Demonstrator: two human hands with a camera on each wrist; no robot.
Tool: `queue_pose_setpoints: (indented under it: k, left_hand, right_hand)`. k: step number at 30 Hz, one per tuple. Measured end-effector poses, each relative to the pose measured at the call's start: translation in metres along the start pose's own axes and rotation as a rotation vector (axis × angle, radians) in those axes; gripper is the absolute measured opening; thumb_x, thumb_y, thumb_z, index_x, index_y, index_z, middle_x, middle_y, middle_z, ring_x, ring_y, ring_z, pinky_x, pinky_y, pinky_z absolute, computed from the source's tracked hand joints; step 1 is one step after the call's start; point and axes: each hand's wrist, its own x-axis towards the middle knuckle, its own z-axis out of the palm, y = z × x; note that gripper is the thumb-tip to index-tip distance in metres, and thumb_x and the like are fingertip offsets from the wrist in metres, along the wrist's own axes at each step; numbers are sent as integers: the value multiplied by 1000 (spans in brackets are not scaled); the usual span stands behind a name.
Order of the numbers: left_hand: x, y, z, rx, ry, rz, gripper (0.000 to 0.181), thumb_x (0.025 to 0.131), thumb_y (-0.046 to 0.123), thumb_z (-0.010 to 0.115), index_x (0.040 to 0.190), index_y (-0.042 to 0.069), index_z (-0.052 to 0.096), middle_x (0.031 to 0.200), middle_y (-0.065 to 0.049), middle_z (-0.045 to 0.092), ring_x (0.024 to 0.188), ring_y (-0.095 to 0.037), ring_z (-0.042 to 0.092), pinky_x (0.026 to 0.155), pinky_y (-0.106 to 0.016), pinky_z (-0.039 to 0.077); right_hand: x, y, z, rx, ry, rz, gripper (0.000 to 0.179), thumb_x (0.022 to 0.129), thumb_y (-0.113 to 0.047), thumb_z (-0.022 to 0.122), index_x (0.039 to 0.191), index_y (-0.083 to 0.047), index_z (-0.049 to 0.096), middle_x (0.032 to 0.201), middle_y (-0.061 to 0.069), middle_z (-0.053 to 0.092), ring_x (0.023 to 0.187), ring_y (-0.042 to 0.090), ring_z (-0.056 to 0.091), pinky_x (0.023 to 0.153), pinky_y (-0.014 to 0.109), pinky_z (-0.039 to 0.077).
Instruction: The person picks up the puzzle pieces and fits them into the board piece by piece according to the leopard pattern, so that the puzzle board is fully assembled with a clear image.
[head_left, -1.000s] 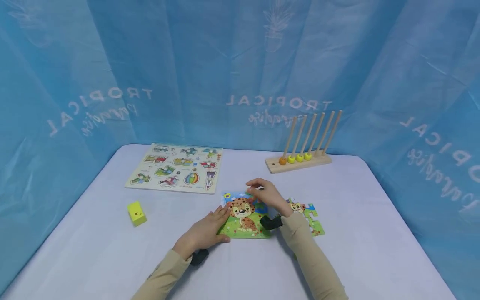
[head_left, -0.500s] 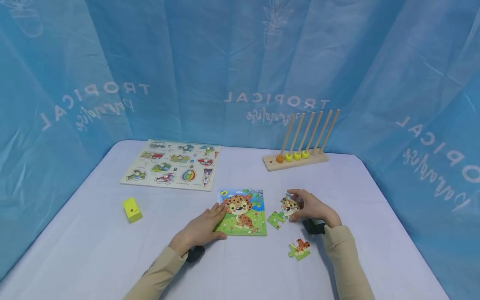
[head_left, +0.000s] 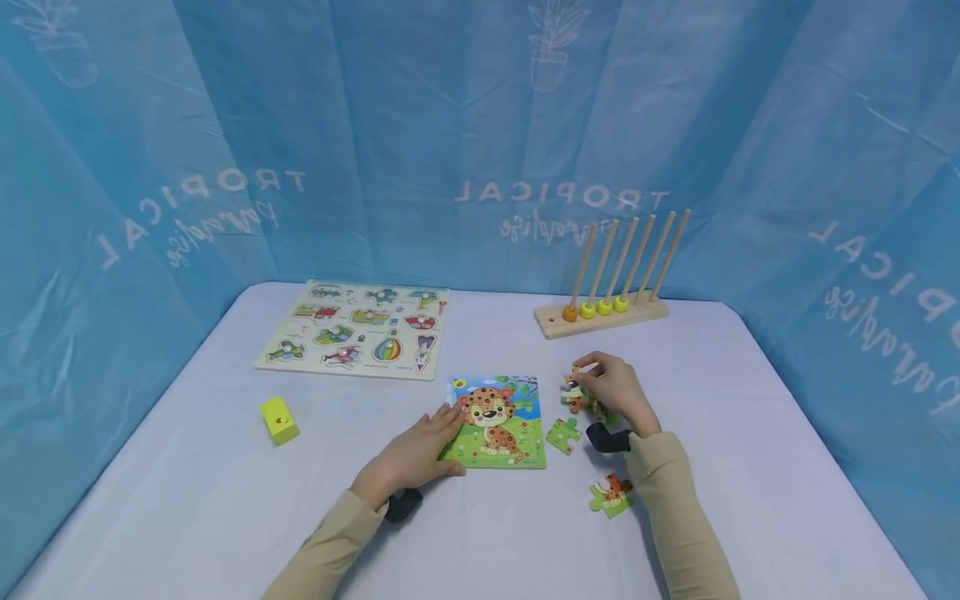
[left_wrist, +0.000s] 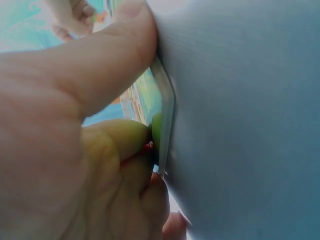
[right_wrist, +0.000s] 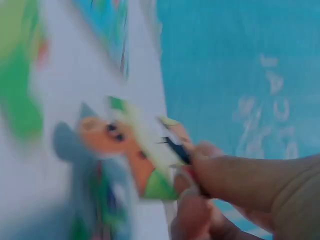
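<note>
In the head view, a square puzzle board (head_left: 495,442) with a spotted cub picture lies mid-table. My left hand (head_left: 422,447) rests on its left side, fingers extended over the edge and thumb (left_wrist: 125,40) along the near corner. To the right of the board, my right hand (head_left: 617,389) pinches a jigsaw piece (right_wrist: 137,155) between thumb and fingertips, its face showing orange, cream and green. Another jigsaw piece (head_left: 600,410) lies partly hidden below that hand. A green jigsaw piece (head_left: 564,436) and a spotted-body jigsaw piece (head_left: 611,497) lie nearer me.
A vehicle peg puzzle (head_left: 352,333) lies at the back left, with a yellow block (head_left: 280,420) in front of it. At the back right stands a wooden counting rack (head_left: 600,318) with upright rods and a few beads. Blue curtains (head_left: 405,142) surround the white table (head_left: 225,508).
My right hand has moved from above the board's upper right to the loose pieces on the right, and has taken hold of one. The left hand has stayed on the board.
</note>
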Motion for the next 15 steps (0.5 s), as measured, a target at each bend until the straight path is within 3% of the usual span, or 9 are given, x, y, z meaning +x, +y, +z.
queue_pose_setpoints:
  k: [4,8,11,15]
  left_hand:
    - [1,0,0,-4,-1,-6,80,90,37,66,149,-2,30,160,-18,22,149,-36,19,122,-52,21]
    - [1,0,0,-5,-3,-5,80,90,37,66,149,-3,30,160,-18,22,149,-36,19,122,-52,21]
    - [1,-1,1,1,1,8,79,90,37,65,149,-3,30,160,-19,22,149,-37,20,121,-53,22]
    - [1,-2,1,17,8,25,80,91,38,65,149,-4,30,159,-20,23,148,-38,21,120,-54,23]
  right_hand:
    - [-5,-25,23,150,-90,-57,26,95,-19,64,116,-5,63,85,18,69,65,23,60,54,34,49]
    - [-9,-46,57,157,-237,-131,25,92,-18,66,114,-6,65,82,13,70,65,18,61,55,31,50]
    - [-9,-55,77,73,-219,-161,21,90,-18,69,108,-8,68,79,5,68,64,12,58,55,27,48]
    - [-9,-61,91,-31,-116,-139,19,87,-21,73,100,-9,69,81,3,64,68,13,55,58,27,46]
